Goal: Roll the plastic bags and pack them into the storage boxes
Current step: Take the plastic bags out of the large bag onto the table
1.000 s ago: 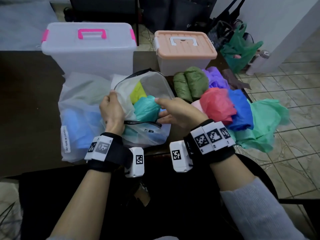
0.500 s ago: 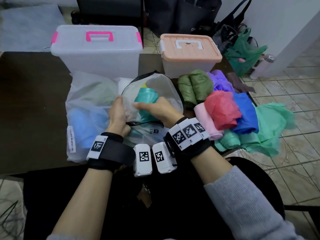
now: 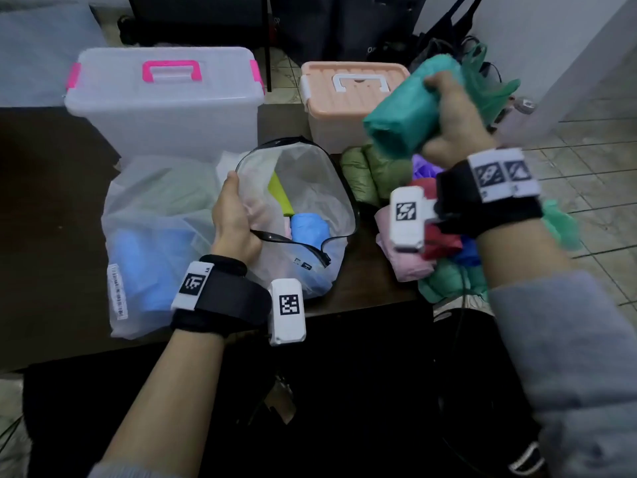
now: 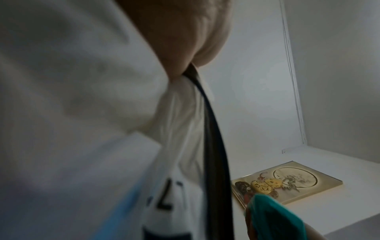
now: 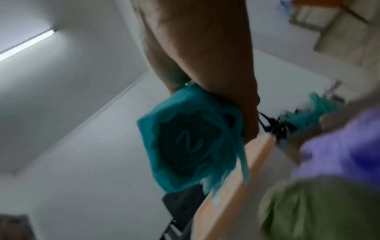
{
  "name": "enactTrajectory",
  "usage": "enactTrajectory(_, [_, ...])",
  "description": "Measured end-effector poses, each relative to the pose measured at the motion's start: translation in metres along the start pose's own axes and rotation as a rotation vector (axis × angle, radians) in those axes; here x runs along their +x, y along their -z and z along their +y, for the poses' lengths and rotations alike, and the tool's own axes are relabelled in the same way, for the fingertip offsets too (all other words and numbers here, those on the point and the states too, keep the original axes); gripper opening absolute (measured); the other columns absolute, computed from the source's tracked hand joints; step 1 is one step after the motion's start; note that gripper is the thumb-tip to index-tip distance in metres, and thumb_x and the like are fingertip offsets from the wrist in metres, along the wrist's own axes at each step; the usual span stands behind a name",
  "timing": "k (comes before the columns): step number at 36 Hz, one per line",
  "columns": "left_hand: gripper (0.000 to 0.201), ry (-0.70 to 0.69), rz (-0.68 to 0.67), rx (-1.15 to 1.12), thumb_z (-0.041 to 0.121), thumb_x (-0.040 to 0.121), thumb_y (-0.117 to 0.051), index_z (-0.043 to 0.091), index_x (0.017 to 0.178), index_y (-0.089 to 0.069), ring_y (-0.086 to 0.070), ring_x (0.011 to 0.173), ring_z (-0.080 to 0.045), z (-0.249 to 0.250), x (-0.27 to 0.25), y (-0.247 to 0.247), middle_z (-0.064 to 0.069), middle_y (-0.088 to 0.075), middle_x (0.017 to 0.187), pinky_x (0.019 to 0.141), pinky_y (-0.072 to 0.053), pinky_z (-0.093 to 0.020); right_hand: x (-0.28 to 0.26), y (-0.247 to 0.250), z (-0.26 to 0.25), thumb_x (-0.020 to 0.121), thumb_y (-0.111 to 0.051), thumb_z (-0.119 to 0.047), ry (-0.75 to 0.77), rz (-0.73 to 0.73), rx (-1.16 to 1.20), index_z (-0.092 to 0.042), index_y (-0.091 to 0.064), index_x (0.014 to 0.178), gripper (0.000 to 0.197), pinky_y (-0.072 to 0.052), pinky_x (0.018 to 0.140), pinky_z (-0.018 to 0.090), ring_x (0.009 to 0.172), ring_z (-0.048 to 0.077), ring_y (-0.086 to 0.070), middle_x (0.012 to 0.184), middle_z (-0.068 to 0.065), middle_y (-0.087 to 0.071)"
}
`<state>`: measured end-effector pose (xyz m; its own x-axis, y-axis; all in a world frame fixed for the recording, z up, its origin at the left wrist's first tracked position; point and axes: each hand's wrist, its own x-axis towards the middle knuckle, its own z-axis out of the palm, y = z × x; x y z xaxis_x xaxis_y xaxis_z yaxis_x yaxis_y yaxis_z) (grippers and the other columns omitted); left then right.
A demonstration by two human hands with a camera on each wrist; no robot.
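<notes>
My right hand (image 3: 448,122) grips a rolled teal plastic bag (image 3: 403,108), raised over the right side of the peach-lidded storage box (image 3: 348,98); the right wrist view shows the teal roll's (image 5: 189,142) end face. My left hand (image 3: 234,215) pinches the black-trimmed rim of a clear zip pouch (image 3: 310,188) and keeps its mouth wide; the left wrist view shows that rim (image 4: 213,146) under my fingers. Inside the pouch lie a blue roll (image 3: 308,229) and a yellow-green one (image 3: 281,194). A clear storage box with pink latches (image 3: 165,98) stands closed at the back left.
Rolled bags in olive (image 3: 375,174), purple, red, pink (image 3: 403,260), blue and loose green plastic are heaped at the table's right edge. A big translucent sack (image 3: 155,243) with blue contents lies to the left. Dark bags and a green bag crowd the floor behind.
My right hand has pulled the teal roll out of the pouch and lifted it up and to the right, over the peach box. The left hand still holds the pouch rim.
</notes>
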<state>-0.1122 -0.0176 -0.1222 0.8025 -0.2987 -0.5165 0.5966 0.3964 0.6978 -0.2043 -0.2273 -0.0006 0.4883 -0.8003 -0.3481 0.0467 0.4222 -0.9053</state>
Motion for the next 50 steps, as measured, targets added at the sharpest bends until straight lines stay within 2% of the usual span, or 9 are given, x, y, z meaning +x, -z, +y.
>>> enactTrajectory(6, [0.052,0.019,-0.001,-0.002,0.045,0.091,-0.053,0.006,0.125,-0.059,-0.061,0.099,-0.024,-0.003,0.006,0.001,-0.007,-0.062,0.108,0.098,-0.046,-0.041,0.087,0.032,-0.017,0.047,-0.076,-0.046,0.137,0.216,-0.641,-0.009,-0.045,0.132,0.097,-0.052,0.090,0.043,0.105,0.030,-0.060,0.127,0.010,-0.053])
enactTrajectory(10, [0.042,0.007,-0.001,0.018,0.041,0.093,-0.052,0.008,0.117,-0.062,-0.061,0.092,-0.021,-0.003,0.009,0.000,-0.007,-0.062,0.102,0.092,-0.050,-0.039,0.065,0.031,-0.007,0.087,-0.065,-0.025,0.096,0.143,-1.050,0.005,-0.038,0.136,0.064,-0.042,0.089,0.028,0.120,0.028,-0.052,0.135,0.015,-0.049])
enactTrajectory(15, [0.041,0.020,-0.001,0.033,0.041,0.094,-0.052,0.008,0.117,-0.062,-0.066,0.099,-0.022,-0.006,0.010,0.001,-0.007,-0.068,0.110,0.091,-0.053,-0.038,0.081,0.034,0.008,0.089,-0.063,-0.031,0.062,0.065,-1.258,0.007,-0.037,0.136,0.066,-0.039,0.083,0.029,0.122,0.031,-0.050,0.138,0.018,-0.047])
enactTrajectory(26, [0.043,0.093,0.002,0.028,0.043,0.091,-0.054,0.011,0.119,-0.063,-0.068,0.097,-0.024,-0.017,0.010,0.009,-0.008,-0.069,0.109,0.084,-0.055,-0.039,0.096,0.033,0.014,0.096,-0.046,-0.046,0.017,0.045,-1.581,0.007,-0.028,0.142,0.073,-0.030,0.107,0.038,0.133,0.037,-0.036,0.147,0.022,-0.033])
enactTrajectory(32, [0.039,0.125,0.002,0.018,0.044,0.093,-0.050,0.013,0.112,-0.063,-0.065,0.080,-0.027,-0.023,0.009,0.011,-0.007,-0.068,0.085,0.078,-0.055,-0.040,0.096,0.037,0.017,0.093,-0.043,-0.055,-0.024,-0.022,-1.615,0.001,-0.032,0.143,0.075,-0.028,0.112,0.040,0.133,0.034,-0.037,0.147,0.020,-0.036])
enactTrajectory(41, [0.045,0.151,-0.010,0.026,0.047,0.091,-0.052,0.014,0.120,-0.063,-0.066,0.086,-0.027,-0.025,0.005,0.017,-0.007,-0.070,0.093,0.078,-0.053,-0.038,0.097,0.036,-0.003,0.099,-0.031,-0.048,0.065,0.064,-1.517,0.002,-0.032,0.143,0.067,-0.025,0.110,0.037,0.137,0.036,-0.029,0.149,0.025,-0.029])
enactTrajectory(45, [0.042,0.119,0.007,0.050,0.045,0.092,-0.053,0.013,0.117,-0.064,-0.068,0.090,-0.026,-0.026,0.000,0.017,-0.007,-0.071,0.097,0.081,-0.054,-0.038,0.094,0.028,-0.021,0.068,-0.037,-0.076,0.129,0.129,-1.453,-0.010,-0.055,0.127,0.091,-0.030,0.108,0.048,0.129,0.041,-0.040,0.140,0.023,-0.043])
enactTrajectory(48, [0.035,0.082,-0.015,0.084,0.042,0.095,-0.050,0.013,0.106,-0.066,-0.070,0.078,-0.020,-0.026,-0.005,0.018,-0.004,-0.073,0.083,0.073,-0.056,-0.033,0.096,0.024,-0.027,0.046,-0.041,-0.076,0.199,0.123,-1.311,-0.010,-0.059,0.119,0.100,-0.038,0.096,0.043,0.113,0.029,-0.053,0.131,0.018,-0.054])
enactTrajectory(50, [0.032,0.081,-0.027,0.081,0.040,0.096,-0.049,0.013,0.101,-0.065,-0.070,0.069,-0.017,-0.026,-0.007,0.018,-0.002,-0.072,0.076,0.062,-0.057,-0.029,0.057,0.007,-0.025,0.064,-0.052,-0.068,0.225,0.054,-1.178,-0.006,-0.058,0.120,0.083,-0.040,0.079,0.031,0.094,0.022,-0.054,0.122,0.014,-0.060])
